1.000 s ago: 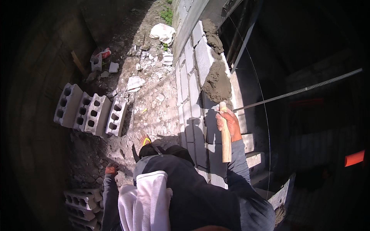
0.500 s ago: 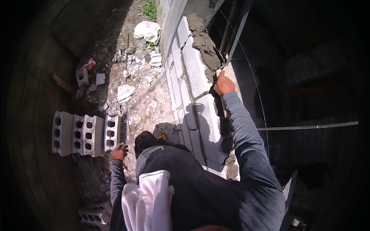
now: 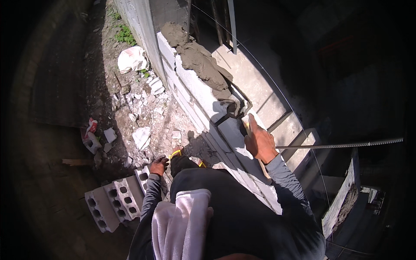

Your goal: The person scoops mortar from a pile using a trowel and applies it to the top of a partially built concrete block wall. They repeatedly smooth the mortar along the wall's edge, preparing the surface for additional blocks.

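Observation:
My right hand (image 3: 261,144) is closed around the pale wooden handle of a trowel (image 3: 247,125), its index finger stretched along it. The dark blade lies at the top of the block wall (image 3: 195,84), partly lost among shadow and mortar. Wet grey mortar (image 3: 203,65) is heaped along the wall top, beyond the trowel. My left hand (image 3: 158,166) hangs low on the left, fingers loosely apart, with nothing visible in it. Beside it stands a row of hollow concrete blocks (image 3: 125,197); contact with them cannot be made out.
A ribbed steel bar (image 3: 342,144) juts across on the right, near a thin curved line (image 3: 277,89). White sacking (image 3: 132,59), rubble (image 3: 141,138) and a broken block (image 3: 91,142) lie on the ground at left. A mortar-smeared board (image 3: 342,203) stands at lower right.
The view has turned and shifted. My right hand, with the trowel, is nearer to me along the wall top. My left hand stays beside the blocks.

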The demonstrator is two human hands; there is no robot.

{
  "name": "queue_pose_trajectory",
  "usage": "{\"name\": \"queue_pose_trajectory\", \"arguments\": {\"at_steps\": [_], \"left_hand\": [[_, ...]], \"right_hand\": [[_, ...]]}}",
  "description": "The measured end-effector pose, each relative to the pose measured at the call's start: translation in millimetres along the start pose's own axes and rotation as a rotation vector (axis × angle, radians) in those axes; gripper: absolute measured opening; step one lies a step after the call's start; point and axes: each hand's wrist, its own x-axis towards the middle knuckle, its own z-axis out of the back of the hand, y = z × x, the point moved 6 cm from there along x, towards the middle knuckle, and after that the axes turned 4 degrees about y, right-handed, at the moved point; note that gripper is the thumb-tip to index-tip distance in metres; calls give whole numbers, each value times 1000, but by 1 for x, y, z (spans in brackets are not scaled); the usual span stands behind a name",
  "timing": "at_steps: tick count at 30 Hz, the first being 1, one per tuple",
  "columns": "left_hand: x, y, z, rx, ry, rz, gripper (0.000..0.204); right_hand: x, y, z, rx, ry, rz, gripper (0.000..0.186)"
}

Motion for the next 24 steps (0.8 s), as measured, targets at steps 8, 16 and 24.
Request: {"name": "queue_pose_trajectory", "arguments": {"at_steps": [8,16,24], "left_hand": [[108,-168,-15,213,173,-159,31],[128,-171,13,505,302,-64,37],[136,-152,58,516,251,46,57]], "right_hand": [[8,109,-14,336,-42,137,83],[100,143,-53,445,0,-56,84],[30,125,-48,433,36,-104,80]]}}
